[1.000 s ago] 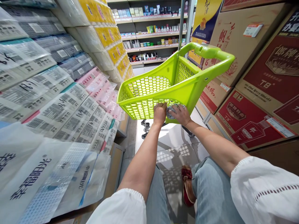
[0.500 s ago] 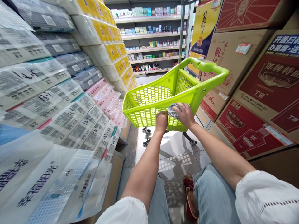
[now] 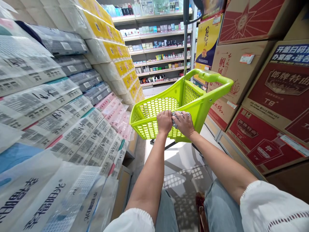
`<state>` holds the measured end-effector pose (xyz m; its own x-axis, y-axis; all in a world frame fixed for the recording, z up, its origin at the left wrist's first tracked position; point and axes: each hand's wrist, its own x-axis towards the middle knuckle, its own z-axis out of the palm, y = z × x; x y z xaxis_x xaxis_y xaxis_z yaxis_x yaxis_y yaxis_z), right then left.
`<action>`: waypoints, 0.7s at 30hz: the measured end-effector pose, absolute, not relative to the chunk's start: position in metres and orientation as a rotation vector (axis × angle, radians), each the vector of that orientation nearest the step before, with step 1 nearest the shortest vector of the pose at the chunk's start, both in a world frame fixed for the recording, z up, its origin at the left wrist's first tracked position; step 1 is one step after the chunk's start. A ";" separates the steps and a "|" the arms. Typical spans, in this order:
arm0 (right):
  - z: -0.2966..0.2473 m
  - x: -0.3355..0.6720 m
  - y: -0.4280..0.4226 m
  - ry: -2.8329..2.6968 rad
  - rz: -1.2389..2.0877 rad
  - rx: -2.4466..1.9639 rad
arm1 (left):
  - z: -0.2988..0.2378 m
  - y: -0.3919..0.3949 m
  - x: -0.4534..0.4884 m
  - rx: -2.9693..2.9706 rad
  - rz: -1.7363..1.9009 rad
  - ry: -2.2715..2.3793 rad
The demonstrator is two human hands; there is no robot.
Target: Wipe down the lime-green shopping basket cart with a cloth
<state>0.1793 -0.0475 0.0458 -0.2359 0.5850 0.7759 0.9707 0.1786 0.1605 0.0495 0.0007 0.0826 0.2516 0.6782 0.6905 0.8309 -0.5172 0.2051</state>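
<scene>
A lime-green plastic shopping cart (image 3: 203, 111) stands in front of me, its lattice basket pointing left and its handle at the upper right. My left hand (image 3: 164, 122) is closed over the upper rim of the basket's near side. Right beside it, my right hand (image 3: 184, 125) presses a grey-and-white striped cloth (image 3: 174, 123) onto the same rim. Its fingers are wrapped over the cloth and hide most of it. The two hands nearly touch.
Plastic-wrapped packs (image 3: 70, 129) are stacked along the left, with yellow-and-white bundles (image 3: 109, 48) behind. Red and brown cartons (image 3: 277, 80) rise on the right. Shelves of small goods (image 3: 159, 48) close off the far end. A metal pole (image 3: 185, 48) stands beyond the cart.
My right hand has moved with the cloth from the basket's side up onto the rim. My left hand has also risen to the rim. The view has tilted up slightly.
</scene>
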 end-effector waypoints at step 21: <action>0.038 0.181 -0.049 -1.791 -0.853 -1.558 | 0.076 0.005 0.057 -2.308 -1.169 -1.451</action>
